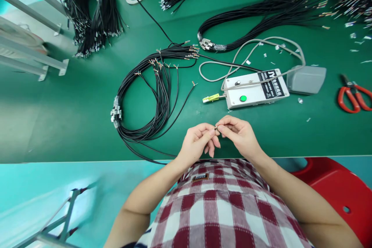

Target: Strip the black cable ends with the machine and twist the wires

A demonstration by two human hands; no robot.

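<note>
Left hand and right hand pinch a small cable end between them, fingertips nearly meeting, above the near edge of the green table. Just beyond: white box with green button, yellow-green tip pointing left. Looped black cable bundle lies left of the hands; red-handled cutters far right.

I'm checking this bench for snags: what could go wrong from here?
The small piece pinched between left hand and right hand might slip. The black cable coil reaches the table edge beside the left forearm, which could drag it. Grey cord crossing the white box might snag.
</note>
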